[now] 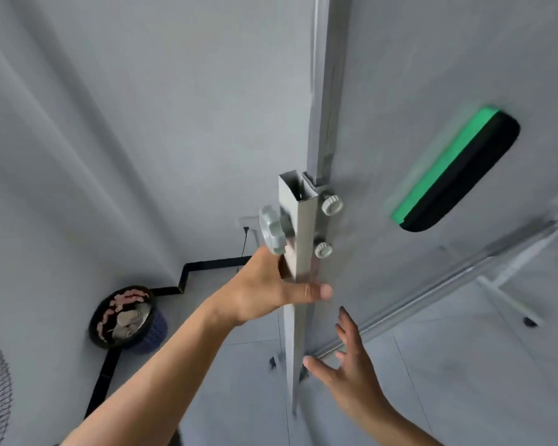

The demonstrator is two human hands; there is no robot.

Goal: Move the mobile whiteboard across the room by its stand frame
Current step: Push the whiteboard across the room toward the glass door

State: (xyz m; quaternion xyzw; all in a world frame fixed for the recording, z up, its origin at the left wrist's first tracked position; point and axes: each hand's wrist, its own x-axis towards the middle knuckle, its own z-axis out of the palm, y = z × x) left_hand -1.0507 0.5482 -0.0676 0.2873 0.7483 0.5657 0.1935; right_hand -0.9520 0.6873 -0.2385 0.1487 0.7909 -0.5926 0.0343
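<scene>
One upright stand frame (298, 252) in left hand (264, 291).

Left hand (268, 284) curled in grip, arm extended; right hand (348, 365) open, fingers spread.

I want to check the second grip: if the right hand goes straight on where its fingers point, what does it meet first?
Probably the whiteboard surface, near its tray rail, not the stand post; depth is unclear.
</scene>
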